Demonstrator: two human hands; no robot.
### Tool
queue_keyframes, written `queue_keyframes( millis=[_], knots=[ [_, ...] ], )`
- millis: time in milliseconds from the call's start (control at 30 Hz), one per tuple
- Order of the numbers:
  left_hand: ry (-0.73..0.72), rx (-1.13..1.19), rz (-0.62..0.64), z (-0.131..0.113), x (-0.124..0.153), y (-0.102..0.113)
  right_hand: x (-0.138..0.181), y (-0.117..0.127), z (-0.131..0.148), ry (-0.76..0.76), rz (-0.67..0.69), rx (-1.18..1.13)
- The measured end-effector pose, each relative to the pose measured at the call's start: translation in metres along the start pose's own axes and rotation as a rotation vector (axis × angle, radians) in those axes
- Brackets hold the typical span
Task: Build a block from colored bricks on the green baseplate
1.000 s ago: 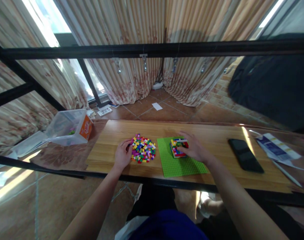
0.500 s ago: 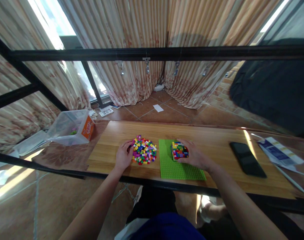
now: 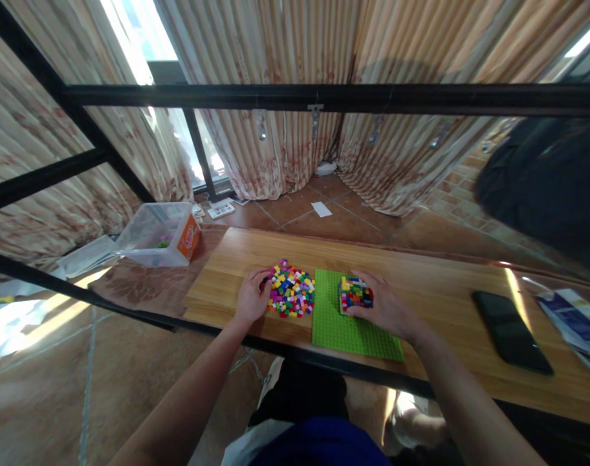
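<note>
A loose pile of small multicoloured toy bricks [image 3: 292,291] lies on the wooden tabletop. At its left edge is my left hand [image 3: 253,296], thumb and fingers curled together; whatever they may pinch is too small to make out. To the right of the pile lies a green studded baseplate [image 3: 350,336]. Near its far side stands a compact block of coloured bricks [image 3: 354,293], with yellow, red, blue and green on top. My right hand [image 3: 385,304] grips this block from the right, fingers behind and thumb in front, hiding its right side.
A black phone [image 3: 511,330] lies on the table at the right, beside some printed papers [image 3: 579,317]. Left of the tabletop sits a clear plastic box [image 3: 154,236] with an orange label. A black metal bar [image 3: 275,97] crosses beyond the table, before curtains [image 3: 275,39].
The view has swung slightly left, so the scene sits further right in the picture. Both hands keep nearly the same places, the left at the pile and the right on the brick block.
</note>
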State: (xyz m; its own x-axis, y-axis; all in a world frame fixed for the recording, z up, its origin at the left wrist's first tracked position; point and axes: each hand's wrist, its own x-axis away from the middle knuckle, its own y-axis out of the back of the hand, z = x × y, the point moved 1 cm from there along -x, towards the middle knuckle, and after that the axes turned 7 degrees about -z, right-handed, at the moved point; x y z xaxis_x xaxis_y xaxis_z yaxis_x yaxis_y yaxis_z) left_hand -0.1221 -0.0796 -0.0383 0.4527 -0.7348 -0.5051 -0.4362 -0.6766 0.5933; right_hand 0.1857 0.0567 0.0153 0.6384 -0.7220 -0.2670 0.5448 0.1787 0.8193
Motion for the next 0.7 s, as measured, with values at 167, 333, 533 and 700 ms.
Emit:
queue_keyframes(
  millis=[167, 333, 533, 700],
  knots=[
    [-0.001, 0.004, -0.002, 0.0, 0.001, -0.001, -0.023, -0.02, 0.036, 0.118, 0.023, 0.176],
    [0.004, 0.0, 0.004, 0.001, 0.002, -0.001, -0.047, -0.049, 0.061, 0.175, 0.162, 0.295],
    [0.015, 0.007, 0.008, 0.0, 0.003, -0.002, -0.059, -0.062, 0.071, 0.165, 0.183, 0.353],
    [0.019, -0.014, 0.0, 0.0, 0.002, -0.001, -0.062, -0.069, 0.079, 0.123, 0.208, 0.371]
  ],
)
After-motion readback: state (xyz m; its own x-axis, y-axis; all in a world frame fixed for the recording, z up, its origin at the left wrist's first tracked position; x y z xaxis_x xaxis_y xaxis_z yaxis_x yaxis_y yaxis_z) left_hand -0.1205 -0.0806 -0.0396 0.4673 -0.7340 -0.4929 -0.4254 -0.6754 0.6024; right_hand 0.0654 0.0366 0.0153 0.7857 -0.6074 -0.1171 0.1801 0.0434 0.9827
